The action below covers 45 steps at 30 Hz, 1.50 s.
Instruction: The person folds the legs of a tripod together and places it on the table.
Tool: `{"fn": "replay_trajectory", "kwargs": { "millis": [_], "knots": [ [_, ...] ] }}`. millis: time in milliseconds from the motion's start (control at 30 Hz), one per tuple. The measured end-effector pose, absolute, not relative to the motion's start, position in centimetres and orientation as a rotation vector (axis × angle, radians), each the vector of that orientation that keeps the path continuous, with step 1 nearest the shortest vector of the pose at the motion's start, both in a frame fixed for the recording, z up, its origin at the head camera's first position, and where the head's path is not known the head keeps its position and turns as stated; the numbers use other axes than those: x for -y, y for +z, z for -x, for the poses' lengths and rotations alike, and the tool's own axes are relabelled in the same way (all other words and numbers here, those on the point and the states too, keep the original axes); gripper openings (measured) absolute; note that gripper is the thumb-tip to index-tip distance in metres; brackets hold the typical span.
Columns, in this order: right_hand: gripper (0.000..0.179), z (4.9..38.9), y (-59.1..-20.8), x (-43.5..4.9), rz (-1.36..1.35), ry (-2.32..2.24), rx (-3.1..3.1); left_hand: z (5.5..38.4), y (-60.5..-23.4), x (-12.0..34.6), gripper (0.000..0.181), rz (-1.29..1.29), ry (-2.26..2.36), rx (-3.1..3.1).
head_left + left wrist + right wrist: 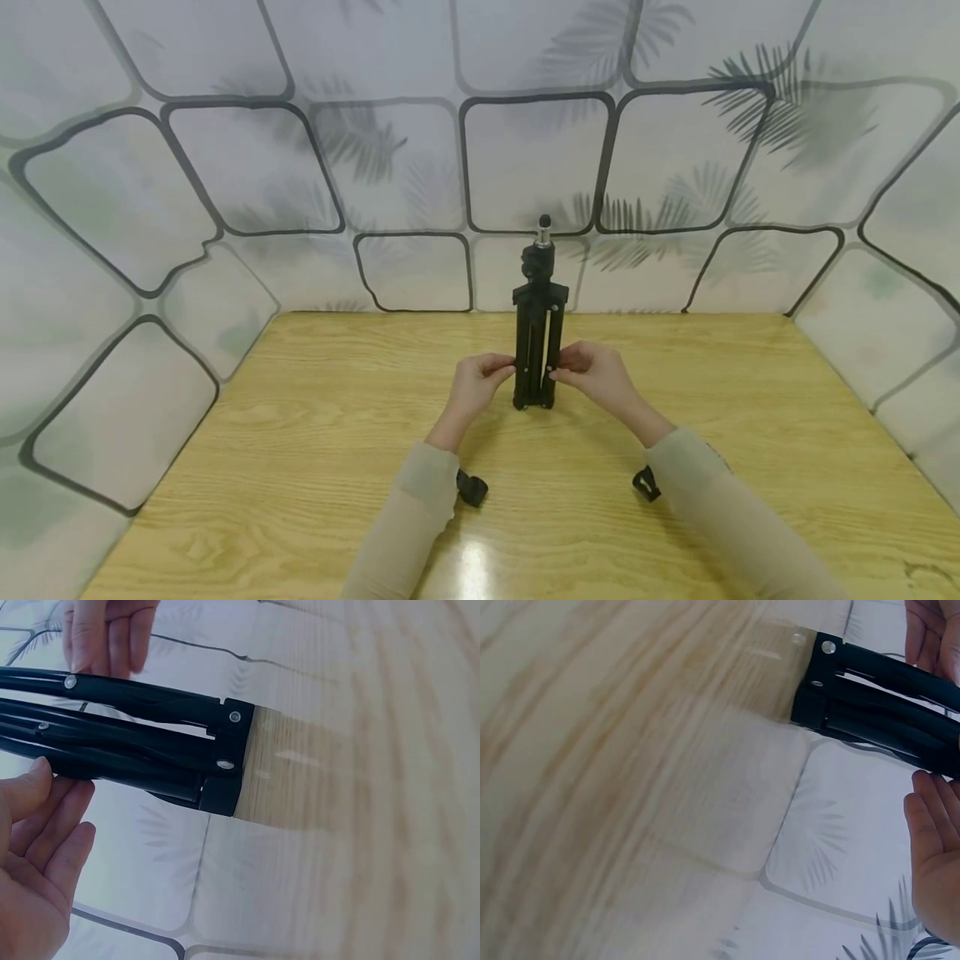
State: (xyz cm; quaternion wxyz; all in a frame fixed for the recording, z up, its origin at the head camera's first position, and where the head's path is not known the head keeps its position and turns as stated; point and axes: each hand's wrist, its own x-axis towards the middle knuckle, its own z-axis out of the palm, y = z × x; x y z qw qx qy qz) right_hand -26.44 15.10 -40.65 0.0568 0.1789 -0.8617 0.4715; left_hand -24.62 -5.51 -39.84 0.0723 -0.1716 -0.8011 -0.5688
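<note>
A folded black mini tripod (536, 321) stands upright on the wooden table, its legs drawn together and a silver stud with a black tip at its top. My left hand (475, 382) pinches the leg on the left side, low down, between thumb and fingers. On the opposite side my right hand (596, 379) has thumb and fingers at the right leg, at about the same height. The left wrist view shows the riveted lower legs (142, 742) close up, with the left thumb (28, 787) on one of them. In the right wrist view the right fingers (930, 817) lie along the leg, the thumb mostly hidden.
The wooden table (337, 433) reaches back to a pale curtain (405, 183) with dark outlined shapes and leaf prints, which also hangs at both sides. Black straps (472, 488) stick out by the cuffs of both sleeves (427, 479).
</note>
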Motion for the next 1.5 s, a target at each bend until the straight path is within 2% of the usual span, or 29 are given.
{"fn": "replay_trajectory", "kwargs": {
  "millis": [167, 367, 567, 900, 1200, 1500],
  "knots": [
    [0.031, 26.8, -41.3, -15.4, -0.599, 1.364, 2.714, 24.5, -39.7, 5.5, 0.017, 0.507, -1.708, 2.418],
    [0.027, 27.4, -41.9, -15.4, -0.662, 1.308, 2.806, 26.4, -42.2, 5.7, 0.018, 0.499, -1.755, 2.405],
    [0.026, 27.7, -42.4, -15.3, -0.719, 1.213, 2.926, 26.7, -42.6, 5.8, 0.021, 0.489, -1.717, 2.436],
    [0.034, 28.2, -43.0, -14.8, -0.71, 1.217, 3.019, 26.5, -41.8, 6.0, 0.021, 0.494, -1.717, 2.419],
    [0.03, 28.4, -43.6, -14.7, -0.735, 1.163, 3.004, 24.2, -38.5, 5.7, 0.018, 0.506, -1.701, 2.396],
    [0.03, 28.3, -43.4, -14.5, -0.722, 1.148, 3.002, 26.8, -41.4, 6.2, 0.023, 0.49, -1.743, 2.381]
  ]
}}
